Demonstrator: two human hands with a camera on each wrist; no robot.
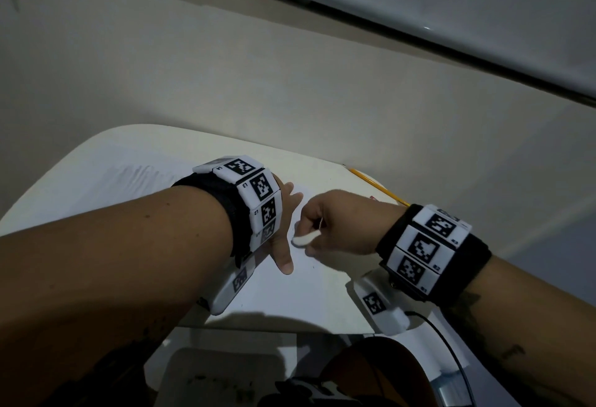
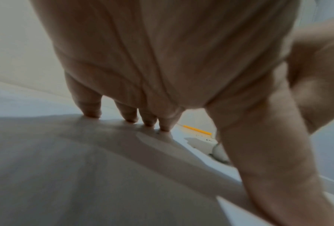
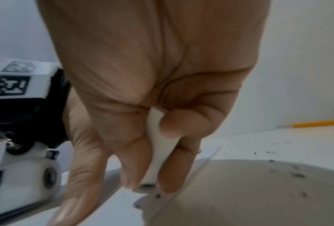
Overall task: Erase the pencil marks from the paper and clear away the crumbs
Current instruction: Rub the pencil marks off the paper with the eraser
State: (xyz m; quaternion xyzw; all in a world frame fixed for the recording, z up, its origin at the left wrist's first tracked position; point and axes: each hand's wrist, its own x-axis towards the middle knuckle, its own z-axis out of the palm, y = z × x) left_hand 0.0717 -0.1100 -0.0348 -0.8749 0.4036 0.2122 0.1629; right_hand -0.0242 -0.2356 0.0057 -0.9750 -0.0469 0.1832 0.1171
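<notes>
- White eraser (image 1: 303,240) sits pinched in your right hand (image 1: 338,222), its fingers (image 3: 170,172) curled round it, tip down on the paper (image 1: 309,284).
- Your left hand (image 1: 282,242) lies spread flat, fingers (image 2: 89,105) straight, pressing the paper at 9 o'clock of the eraser.
- Dark crumbs (image 3: 297,175) dot the paper; a yellow pencil (image 1: 377,187) lies on the bench (image 1: 106,161) at 1 o'clock.

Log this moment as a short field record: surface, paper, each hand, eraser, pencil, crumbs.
surface: white table, pale wall behind it
paper: white sheet flat on the table, under both hands
left hand: fingers straight, fingertips pressing the sheet down
right hand: pinches the eraser, low over the sheet
eraser: white, its tip at the paper
pencil: yellow, lying on the table beyond the right hand, untouched
crumbs: dark specks scattered on the sheet, not yet cleared
pencil marks: too small to tell
</notes>
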